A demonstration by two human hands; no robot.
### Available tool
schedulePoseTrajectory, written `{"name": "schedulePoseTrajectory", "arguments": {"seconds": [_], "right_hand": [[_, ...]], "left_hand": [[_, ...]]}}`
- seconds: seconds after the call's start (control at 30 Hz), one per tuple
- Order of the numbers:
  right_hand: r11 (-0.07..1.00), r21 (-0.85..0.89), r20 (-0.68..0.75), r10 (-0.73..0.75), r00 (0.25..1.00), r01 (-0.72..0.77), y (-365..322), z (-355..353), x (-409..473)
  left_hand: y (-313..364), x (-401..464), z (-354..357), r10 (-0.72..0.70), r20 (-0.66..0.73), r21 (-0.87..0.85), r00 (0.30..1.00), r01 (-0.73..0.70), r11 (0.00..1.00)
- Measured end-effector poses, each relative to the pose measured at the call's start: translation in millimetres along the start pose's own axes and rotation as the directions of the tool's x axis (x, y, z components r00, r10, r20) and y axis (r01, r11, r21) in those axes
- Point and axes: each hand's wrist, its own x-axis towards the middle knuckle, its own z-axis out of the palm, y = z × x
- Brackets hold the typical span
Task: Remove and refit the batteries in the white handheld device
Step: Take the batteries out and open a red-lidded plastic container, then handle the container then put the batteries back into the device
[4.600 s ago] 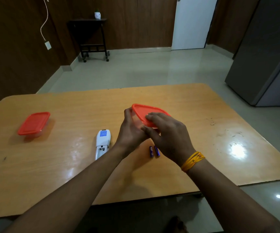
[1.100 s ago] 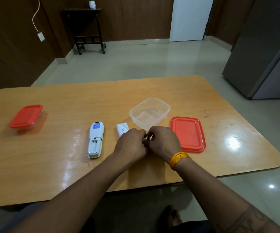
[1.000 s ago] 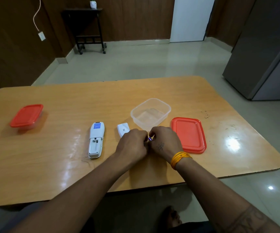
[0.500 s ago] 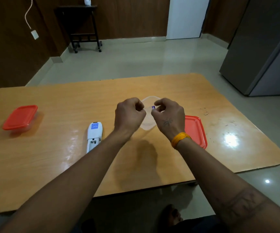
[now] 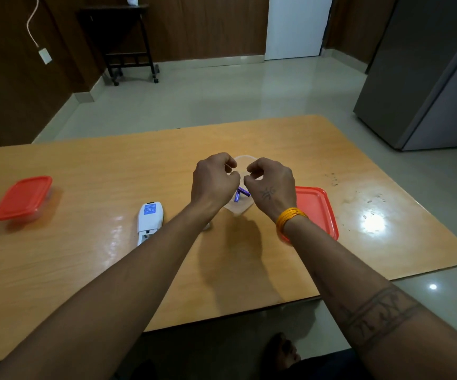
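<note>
Batteries (image 5: pixel 240 193) lie between, below both hands (image 5: pixel 242 182).

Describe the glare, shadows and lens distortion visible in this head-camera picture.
Head view: a bright ceiling-light glare patch sits on the glossy table at right; soft shadows from the left hand and right hand fall below them; wide-angle distortion bows the table edges and stretches the forearms.

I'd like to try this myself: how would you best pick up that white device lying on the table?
Take the white device across its narrow width, near the middle of its long body, coming straight down from above. It lies flat on the table, its long sides free: the left forearm crosses only its near end. A thumb on one long edge and fingers on the other should hold it steady.
</note>
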Motion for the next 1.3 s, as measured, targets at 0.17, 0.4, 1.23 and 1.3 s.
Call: {"name": "schedulePoseTrajectory", "arguments": {"seconds": [0.17, 0.4, 1.23, 1.3], "right_hand": [[0.996, -0.035, -0.043, 0.082, 0.996, -0.084, 17, -47, -5], [0.916, -0.186, 0.06, 0.371, 0.927, -0.355, 50, -92, -22], [0.789, 0.398, -0.074, 0.536, 0.841, -0.468, 35, -115, -13], [0.877, 0.362, -0.132, 0.383, 0.914, -0.316, 23, -111, -15]], "left_hand": [[29, -46, 5, 0.022, -0.099, -0.105, 0.995, -0.033, 0.994], [62, -98, 62, -0.13, 0.258, -0.146, 0.957, 0.172, 0.974], [76, -89, 64, -0.192, 0.082, -0.551, 0.978, 0.205, 0.809], [75, -75, 50, -0.231, 0.052, -0.59, 0.972, 0.217, 0.778]]}}
